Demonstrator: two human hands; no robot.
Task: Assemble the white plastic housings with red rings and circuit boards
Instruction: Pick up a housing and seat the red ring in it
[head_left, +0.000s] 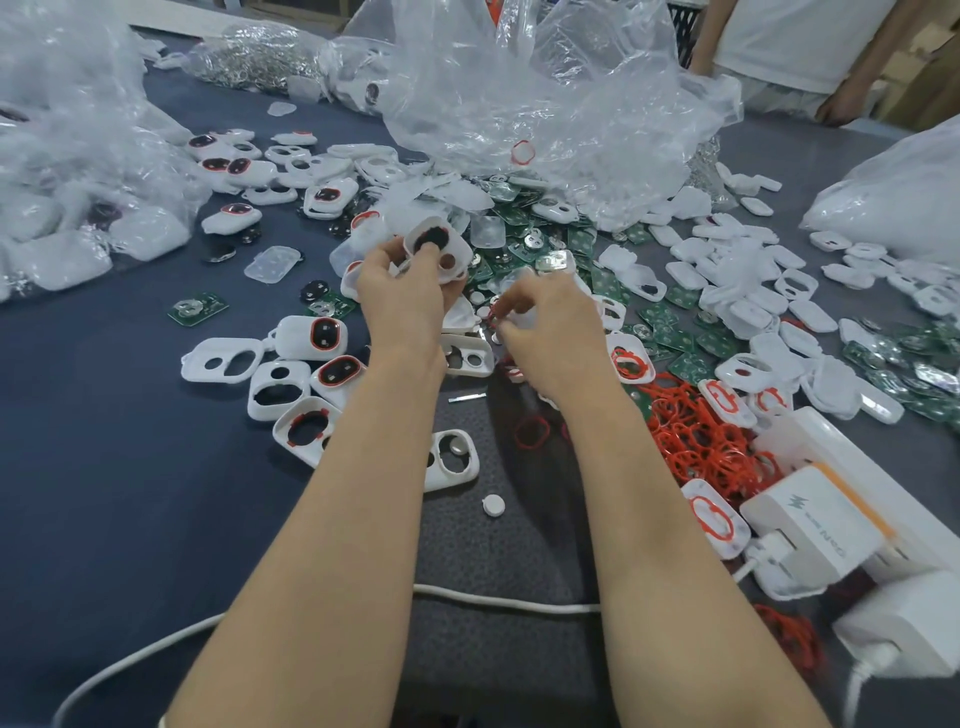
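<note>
My left hand (402, 293) grips a white plastic housing (451, 248) above the table, with a finger pressed on a black round insert in its larger opening. My right hand (545, 332) has its fingers curled over the parts pile and pinches a red ring (492, 315). Loose red rings (696, 436) lie heaped at the right. Green circuit boards (670, 332) are scattered beyond both hands. Several housings fitted with red rings (326, 332) sit to the left of my left arm.
Crumpled clear plastic bags (545, 93) rise at the back and left. White chargers and a power strip (815, 519) stand at the lower right, with a white cable (498, 600) under my forearms. Another person's arm (852, 78) is at the far right edge of the table.
</note>
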